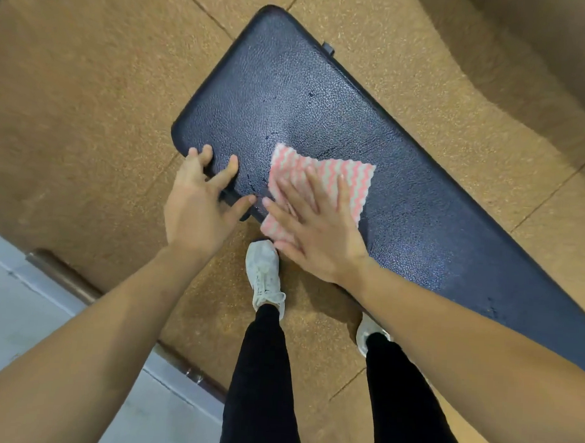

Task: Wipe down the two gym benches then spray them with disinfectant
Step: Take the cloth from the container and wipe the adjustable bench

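Dark blue gym bench (291,96), pebbled and glistening with droplets, slanting across tan speckled floor (87,109). At its near edge, pink-and-white wavy-striped cloth (351,177), spread flat with one corner hanging over the side, pressed under right hand (317,229), fingers straight and splayed. Just beside it, left hand (197,209) wide open, fingertips touching the bench near its corner, holding nothing.

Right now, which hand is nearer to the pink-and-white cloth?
Right. The right hand lies flat on the pink-and-white cloth; the left hand touches the bench pad at its edge, beside the cloth.
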A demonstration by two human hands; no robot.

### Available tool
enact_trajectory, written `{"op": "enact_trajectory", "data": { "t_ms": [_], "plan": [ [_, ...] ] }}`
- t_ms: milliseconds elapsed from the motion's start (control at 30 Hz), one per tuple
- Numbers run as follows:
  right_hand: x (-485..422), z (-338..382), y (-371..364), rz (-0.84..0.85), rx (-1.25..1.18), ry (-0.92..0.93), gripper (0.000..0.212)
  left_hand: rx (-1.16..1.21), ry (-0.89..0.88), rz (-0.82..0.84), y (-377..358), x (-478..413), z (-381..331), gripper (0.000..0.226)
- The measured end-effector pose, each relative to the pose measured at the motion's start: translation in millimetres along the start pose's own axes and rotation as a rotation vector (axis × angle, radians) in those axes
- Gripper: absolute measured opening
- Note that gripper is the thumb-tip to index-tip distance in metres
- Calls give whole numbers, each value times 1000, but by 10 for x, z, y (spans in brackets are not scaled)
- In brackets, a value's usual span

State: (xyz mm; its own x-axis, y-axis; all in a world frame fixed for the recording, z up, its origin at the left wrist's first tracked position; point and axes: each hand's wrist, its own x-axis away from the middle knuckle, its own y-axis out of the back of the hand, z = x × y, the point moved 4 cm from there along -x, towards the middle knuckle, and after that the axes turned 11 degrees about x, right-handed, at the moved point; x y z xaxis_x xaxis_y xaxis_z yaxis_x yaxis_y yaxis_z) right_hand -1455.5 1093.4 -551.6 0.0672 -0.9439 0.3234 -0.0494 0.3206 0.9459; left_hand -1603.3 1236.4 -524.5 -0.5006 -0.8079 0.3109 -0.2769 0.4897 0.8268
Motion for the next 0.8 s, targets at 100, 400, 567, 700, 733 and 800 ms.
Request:
{"op": "enact_trajectory", "data": {
  "t_ms": [100, 400, 567, 700, 733, 800],
  "plan": [
    [-92, -372, 7, -13, -14, -47, 81, -15, -16, 1, 45, -15, -7, 66],
    [-759, -1108, 231, 37, -133, -537, 82, 64, -37, -69, 248, -254, -4, 41],
    [-972, -607, 294, 8, -83, -438, 83, 72, 125, -204, 480, -498, 179, 50],
    [-952, 21, 294, -36, -46, -194, 84, 175, 284, -175, 451, -571, 395, 55],
    [-924, 117, 281, -36, -37, -140, 83, 229, 297, -158, 423, -575, 441, 53],
    [-880, 177, 267, -36, -8, -31, 79, 337, 304, -158, 420, -578, 481, 52]
  ]
}}
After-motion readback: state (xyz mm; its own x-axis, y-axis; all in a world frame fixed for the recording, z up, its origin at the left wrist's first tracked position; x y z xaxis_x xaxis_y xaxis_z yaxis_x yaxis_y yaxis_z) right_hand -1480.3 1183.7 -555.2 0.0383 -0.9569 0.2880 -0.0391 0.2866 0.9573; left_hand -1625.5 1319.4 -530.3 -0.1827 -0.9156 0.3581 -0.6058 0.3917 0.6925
